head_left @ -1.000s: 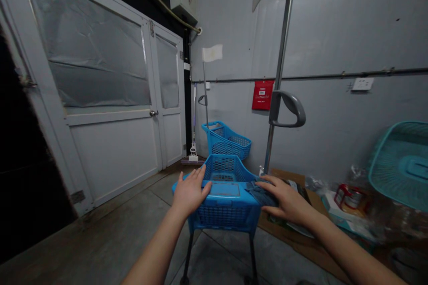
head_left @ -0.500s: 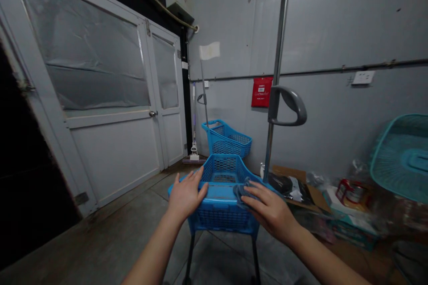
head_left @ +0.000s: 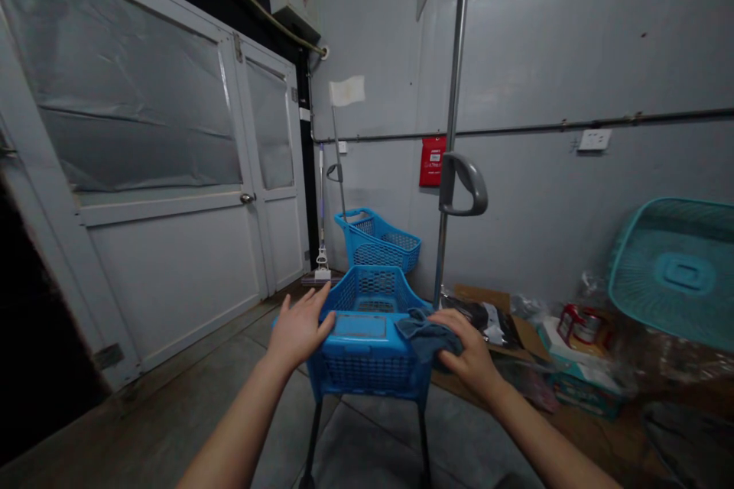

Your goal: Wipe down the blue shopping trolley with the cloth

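A small blue plastic shopping cart (head_left: 367,374) on dark legs stands right in front of me. My left hand (head_left: 299,327) rests on the left end of its near rim, fingers spread and holding nothing. At the rim's right end, my right hand (head_left: 467,351) grips a bunched blue-grey cloth (head_left: 427,335) between thumb and fingers. The cloth touches the cart's top edge and hangs partly over the side. From the cart's right side rises a metal pole (head_left: 454,92) with a grey loop handle (head_left: 473,187).
Behind stands a second blue cart (head_left: 384,244) with a white flag (head_left: 347,91). A mop (head_left: 322,260) leans in the corner by the white doors (head_left: 177,267). To the right are an open cardboard box (head_left: 524,336), a red can (head_left: 579,327) and a turquoise basket (head_left: 682,275).
My right hand has moved slightly right with the cloth, which is now lifted and bunched more in the fingers. The view has shifted a little to the right. My left hand stays on the rim.
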`<state>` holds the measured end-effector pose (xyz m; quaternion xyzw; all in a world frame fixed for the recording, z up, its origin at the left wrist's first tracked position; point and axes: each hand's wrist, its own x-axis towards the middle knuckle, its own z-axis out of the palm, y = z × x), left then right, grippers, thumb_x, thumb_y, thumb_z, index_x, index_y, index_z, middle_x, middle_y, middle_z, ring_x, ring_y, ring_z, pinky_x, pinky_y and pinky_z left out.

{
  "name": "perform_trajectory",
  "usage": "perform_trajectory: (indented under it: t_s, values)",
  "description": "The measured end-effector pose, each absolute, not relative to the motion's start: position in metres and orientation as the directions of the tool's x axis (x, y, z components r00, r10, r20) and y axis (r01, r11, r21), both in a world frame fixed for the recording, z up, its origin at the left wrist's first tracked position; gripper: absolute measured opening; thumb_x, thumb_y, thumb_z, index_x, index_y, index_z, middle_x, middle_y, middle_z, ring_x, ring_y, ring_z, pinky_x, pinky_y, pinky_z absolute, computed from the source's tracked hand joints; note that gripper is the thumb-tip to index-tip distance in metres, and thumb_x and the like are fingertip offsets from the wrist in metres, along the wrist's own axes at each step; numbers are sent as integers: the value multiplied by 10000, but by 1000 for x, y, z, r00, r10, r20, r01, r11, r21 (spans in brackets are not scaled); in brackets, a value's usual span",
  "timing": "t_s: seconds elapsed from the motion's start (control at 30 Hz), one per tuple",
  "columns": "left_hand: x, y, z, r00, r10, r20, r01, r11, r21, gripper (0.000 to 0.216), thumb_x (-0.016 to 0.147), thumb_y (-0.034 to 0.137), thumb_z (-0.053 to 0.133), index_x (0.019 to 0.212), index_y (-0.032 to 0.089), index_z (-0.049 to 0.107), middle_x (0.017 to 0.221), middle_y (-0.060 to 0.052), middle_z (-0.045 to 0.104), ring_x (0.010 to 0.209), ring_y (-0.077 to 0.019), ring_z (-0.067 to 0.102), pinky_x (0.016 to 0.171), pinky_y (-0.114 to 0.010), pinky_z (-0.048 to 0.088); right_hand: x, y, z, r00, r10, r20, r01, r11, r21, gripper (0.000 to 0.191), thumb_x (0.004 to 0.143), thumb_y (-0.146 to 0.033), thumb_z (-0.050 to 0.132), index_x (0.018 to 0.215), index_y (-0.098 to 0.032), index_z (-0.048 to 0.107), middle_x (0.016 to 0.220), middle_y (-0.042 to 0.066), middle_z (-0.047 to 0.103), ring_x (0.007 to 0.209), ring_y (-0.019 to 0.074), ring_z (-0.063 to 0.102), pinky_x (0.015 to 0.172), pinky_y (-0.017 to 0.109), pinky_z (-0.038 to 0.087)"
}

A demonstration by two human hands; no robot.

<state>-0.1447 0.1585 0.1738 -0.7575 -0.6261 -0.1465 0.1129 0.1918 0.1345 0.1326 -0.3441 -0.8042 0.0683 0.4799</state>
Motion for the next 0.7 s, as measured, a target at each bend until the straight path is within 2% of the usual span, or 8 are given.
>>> perform_trajectory:
  t_s: [0.13, 0.23, 0.33, 0.4, 0.47, 0.53, 0.6, 0.7]
  values:
    - [-154, 166, 182, 60, 946, 319, 996, -78, 45, 662, 934, 490, 308, 1499, 155, 224, 1519, -137, 340, 1414, -312, 277, 1094, -629, 214, 161, 122, 112, -299, 605, 738, 458, 770, -445, 477, 697, -175, 518, 1157, -269, 599, 1195, 80, 572, 1120, 266, 559, 960, 423, 465]
    - [-143, 165, 181, 160, 921, 355, 982, -184, 37, 675, 939, 569, 273, 1508, 213, 198, 1553, -103, 271, 1442, -288, 202, 1120, -605, 181, 154, 120, 126, -423, 563, 710, 440, 812, -383, 488, 703, -168, 501, 1173, -261, 596, 1199, 83, 579, 1109, 254, 572, 937, 403, 492]
    - [-131, 161, 177, 203, 901, 384, 974, -224, 12, 648, 947, 579, 252, 1503, 247, 218, 1552, -82, 277, 1447, -272, 189, 1132, -599, 158, 160, 130, 172, -508, 415, 755, 481, 864, -151, 439, 776, -207, 515, 1204, -254, 597, 1218, 99, 581, 1118, 263, 568, 957, 438, 484]
    - [-127, 157, 174, 167, 908, 384, 982, -188, 17, 694, 933, 610, 266, 1504, 219, 219, 1552, -109, 263, 1446, -294, 183, 1121, -619, 166, 167, 143, 213, -510, 311, 802, 561, 827, 36, 389, 836, -244, 539, 1216, -283, 607, 1276, 90, 567, 1195, 287, 519, 1040, 514, 405]
    - [-126, 152, 173, 172, 910, 376, 981, -193, 18, 753, 908, 653, 287, 1506, 201, 215, 1556, -124, 245, 1448, -310, 168, 1116, -635, 159, 171, 158, 247, -544, 267, 795, 630, 756, 177, 347, 883, -248, 542, 1209, -341, 615, 1312, 41, 568, 1284, 287, 446, 1114, 574, 282]
    - [-126, 147, 173, 226, 903, 366, 969, -247, 12, 772, 892, 681, 298, 1502, 213, 228, 1556, -109, 252, 1450, -307, 161, 1123, -634, 136, 172, 174, 266, -660, 263, 703, 607, 738, 294, 346, 914, -214, 518, 1206, -373, 611, 1310, -7, 585, 1340, 262, 392, 1145, 595, 193]
    - [-125, 143, 175, 277, 895, 349, 954, -300, 10, 762, 884, 699, 292, 1493, 242, 258, 1550, -88, 278, 1450, -301, 165, 1130, -626, 121, 172, 185, 265, -802, 257, 540, 499, 786, 367, 353, 921, -179, 501, 1210, -352, 608, 1290, -18, 606, 1360, 236, 374, 1156, 589, 169]
    - [-123, 139, 177, 320, 892, 318, 939, -343, 20, 742, 879, 713, 278, 1476, 272, 301, 1544, -78, 300, 1448, -301, 173, 1129, -623, 121, 171, 189, 241, -901, 276, 333, 389, 854, 345, 333, 904, -161, 509, 1191, -288, 623, 1234, 13, 640, 1357, 218, 385, 1167, 540, 197]
